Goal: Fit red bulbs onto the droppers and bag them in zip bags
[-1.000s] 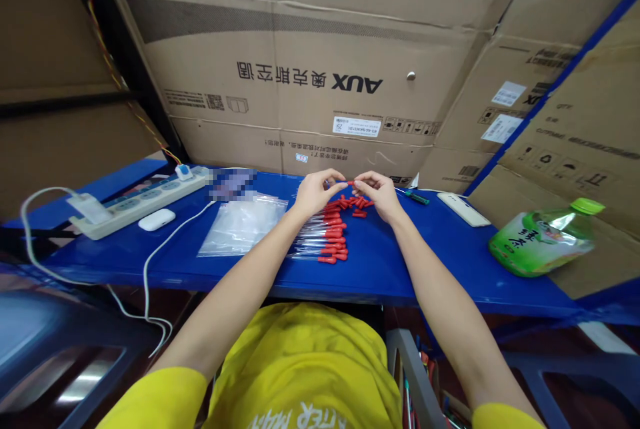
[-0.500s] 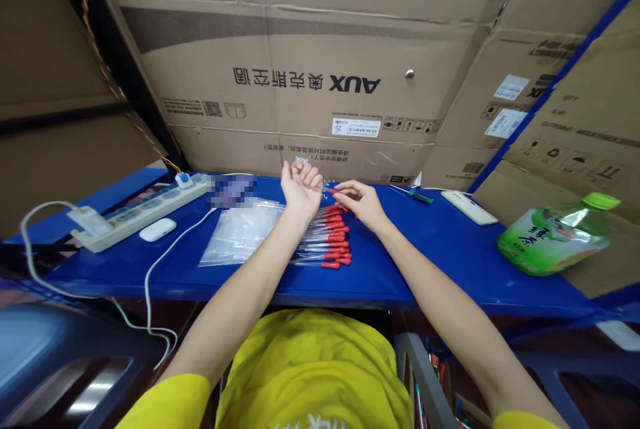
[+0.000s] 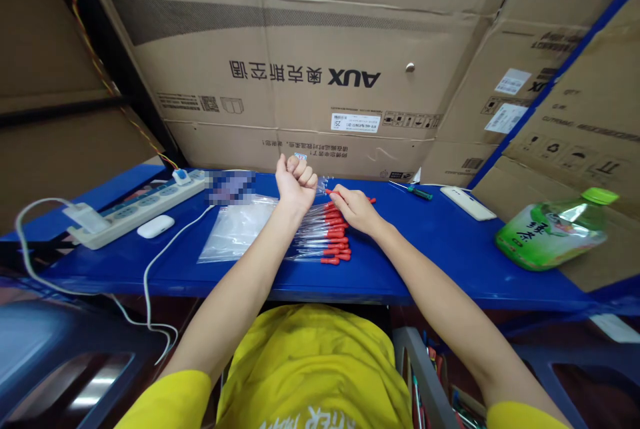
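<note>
My left hand (image 3: 297, 182) is closed in a fist, with the ends of several thin clear glass tubes (image 3: 327, 181) showing at its right side. The fingers of my right hand (image 3: 356, 208) pinch the red rubber bulb of a dropper (image 3: 330, 192), whose clear end points toward my left hand. Below both hands lies a row of glass droppers (image 3: 336, 234), red bulbs to the right and clear stems to the left. Another red bulb shows just beyond my right hand. My left forearm partly covers a clear plastic bag (image 3: 235, 229) beside the stems.
On the blue table (image 3: 400, 262) are a green-handled screwdriver (image 3: 420, 194), a pale phone (image 3: 469, 203) and a lying green drink bottle (image 3: 550, 232). At left sit a power strip (image 3: 145, 208), a white earbud case (image 3: 155, 226) and cables. Cardboard (image 3: 300, 29) stands behind.
My right hand has turned over, and its fingers are closed more tightly round the red bulb. My left hand has curled into a tighter fist. The whole view has shifted slightly.
</note>
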`<state>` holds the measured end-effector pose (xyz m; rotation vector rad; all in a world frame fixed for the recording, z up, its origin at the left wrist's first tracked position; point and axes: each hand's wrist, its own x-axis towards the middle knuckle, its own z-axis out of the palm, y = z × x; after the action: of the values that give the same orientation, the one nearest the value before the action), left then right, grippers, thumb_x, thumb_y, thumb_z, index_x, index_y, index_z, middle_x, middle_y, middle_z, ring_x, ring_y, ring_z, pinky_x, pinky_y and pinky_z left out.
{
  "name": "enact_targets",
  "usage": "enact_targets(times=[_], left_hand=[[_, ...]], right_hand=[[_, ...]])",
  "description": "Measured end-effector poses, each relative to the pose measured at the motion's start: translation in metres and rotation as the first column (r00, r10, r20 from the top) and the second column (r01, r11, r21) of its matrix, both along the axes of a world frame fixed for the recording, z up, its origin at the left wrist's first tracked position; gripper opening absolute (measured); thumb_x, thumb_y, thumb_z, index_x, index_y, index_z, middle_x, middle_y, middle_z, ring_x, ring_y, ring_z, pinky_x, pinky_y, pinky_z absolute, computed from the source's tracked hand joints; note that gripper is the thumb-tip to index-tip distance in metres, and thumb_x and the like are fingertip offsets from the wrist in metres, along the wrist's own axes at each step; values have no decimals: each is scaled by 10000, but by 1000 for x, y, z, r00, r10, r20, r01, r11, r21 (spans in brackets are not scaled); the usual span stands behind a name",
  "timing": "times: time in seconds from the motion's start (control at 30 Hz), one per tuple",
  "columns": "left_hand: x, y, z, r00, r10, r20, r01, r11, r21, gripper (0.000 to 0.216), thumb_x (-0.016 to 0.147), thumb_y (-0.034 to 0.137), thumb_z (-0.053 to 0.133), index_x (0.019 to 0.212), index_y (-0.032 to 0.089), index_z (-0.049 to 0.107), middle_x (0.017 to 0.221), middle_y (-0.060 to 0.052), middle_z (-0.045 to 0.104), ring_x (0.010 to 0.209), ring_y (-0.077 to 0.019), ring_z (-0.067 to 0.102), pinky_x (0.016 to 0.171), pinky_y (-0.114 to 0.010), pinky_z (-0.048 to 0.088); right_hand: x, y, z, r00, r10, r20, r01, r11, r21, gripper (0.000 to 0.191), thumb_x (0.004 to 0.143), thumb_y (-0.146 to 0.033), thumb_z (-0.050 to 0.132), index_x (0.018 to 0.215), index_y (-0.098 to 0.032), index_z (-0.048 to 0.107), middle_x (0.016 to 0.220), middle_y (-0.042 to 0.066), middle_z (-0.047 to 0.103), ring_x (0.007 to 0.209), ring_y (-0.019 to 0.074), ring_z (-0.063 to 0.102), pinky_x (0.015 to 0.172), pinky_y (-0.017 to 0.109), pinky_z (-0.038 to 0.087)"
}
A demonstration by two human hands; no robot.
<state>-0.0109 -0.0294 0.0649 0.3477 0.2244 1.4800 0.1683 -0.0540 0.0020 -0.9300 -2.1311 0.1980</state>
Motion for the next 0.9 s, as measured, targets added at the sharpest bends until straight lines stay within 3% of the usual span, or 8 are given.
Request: enact_targets(times=[0.37,0.9], left_hand=[[1,0,2,999,-50,-19,50,999,-8,521,1157,431,317,695,222,197,521,97,103,374,-72,85,380,-227,98],[3,-1,3,997,-34,-66,33,999,-17,534,1134,451,420,703,220,208,523,105,121,365,-57,75,366,-210,93]], right_hand=[[-6,-3,-2,997,-1,80,-12,987,161,302,1137,-331,397,849,-248,435,693,-12,535,598,154,466,641,287,322],[-6,-5,-2,992,-9,122,-6,992,126,392,1160,-460,310,880,-244,481,726,29,597,630,183,519,655,312,326]])
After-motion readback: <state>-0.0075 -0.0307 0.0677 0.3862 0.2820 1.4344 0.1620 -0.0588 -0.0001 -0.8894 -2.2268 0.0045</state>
